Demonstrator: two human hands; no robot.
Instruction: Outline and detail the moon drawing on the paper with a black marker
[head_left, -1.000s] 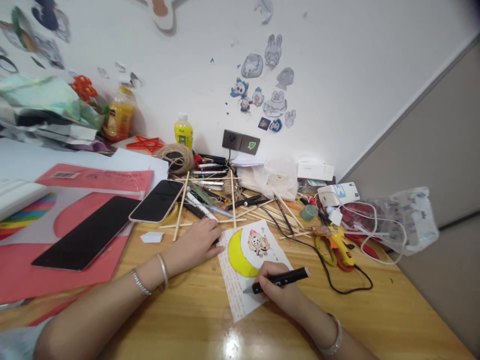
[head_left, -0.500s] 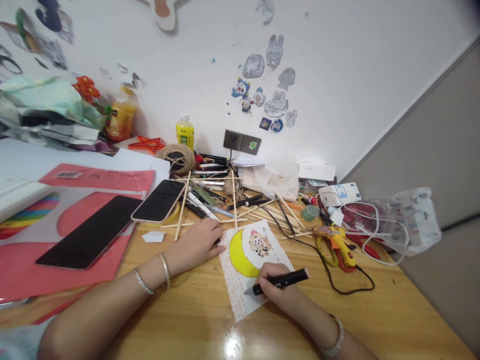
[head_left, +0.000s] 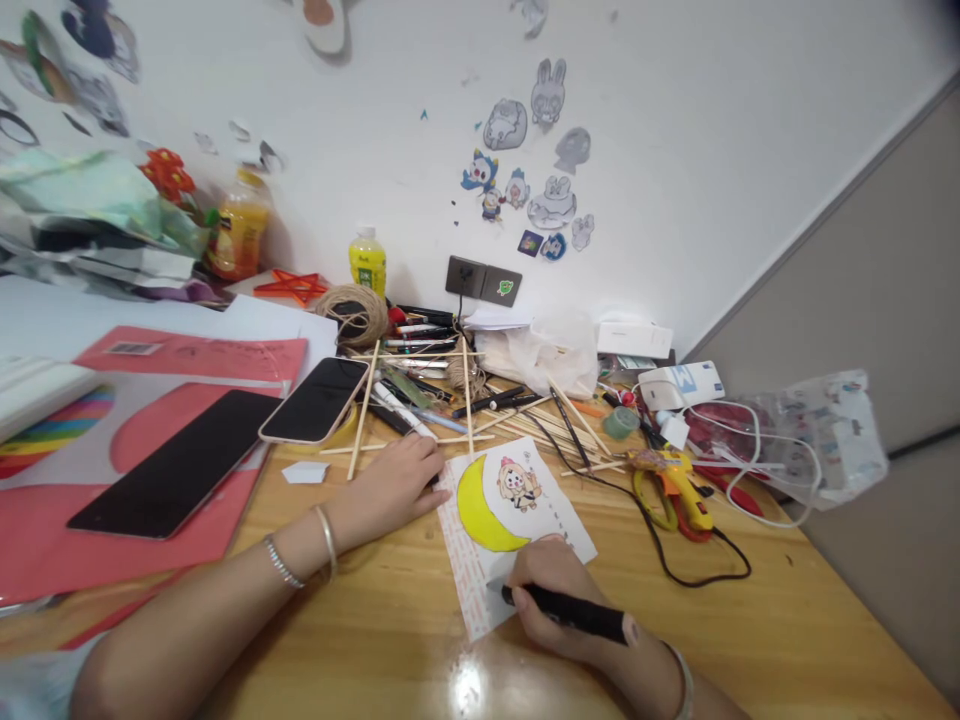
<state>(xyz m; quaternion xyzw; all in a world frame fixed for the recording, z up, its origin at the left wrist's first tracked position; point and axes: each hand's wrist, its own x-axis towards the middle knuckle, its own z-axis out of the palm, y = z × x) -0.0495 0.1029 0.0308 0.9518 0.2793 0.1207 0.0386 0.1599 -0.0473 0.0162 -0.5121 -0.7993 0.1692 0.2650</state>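
A black marker (head_left: 574,612) is gripped in my right hand (head_left: 551,580), its tip at the lower left of a white sheet (head_left: 574,535). On the sheet are a yellow crescent moon (head_left: 480,515), a small cartoon figure (head_left: 519,484) and rows of pale orange-pink marks (head_left: 466,575) down the left side. My left hand (head_left: 397,477) lies at the sheet's left edge, fingers bent and thumb touching the paper. Between its thumb and fingers shows a small dark object (head_left: 433,481), mostly hidden.
Two dark-screened devices, a phone (head_left: 315,400) and a larger one (head_left: 176,465), lie at left. Behind the sheet are wooden sticks (head_left: 364,410), pens and twine (head_left: 352,315). A yellow glue gun (head_left: 682,490) with a black cord lies right. Bottles (head_left: 367,265) stand by the wall.
My right hand has turned and shifted slightly down; the marker's back end now slopes down to the right instead of up. The left hand stays in place.
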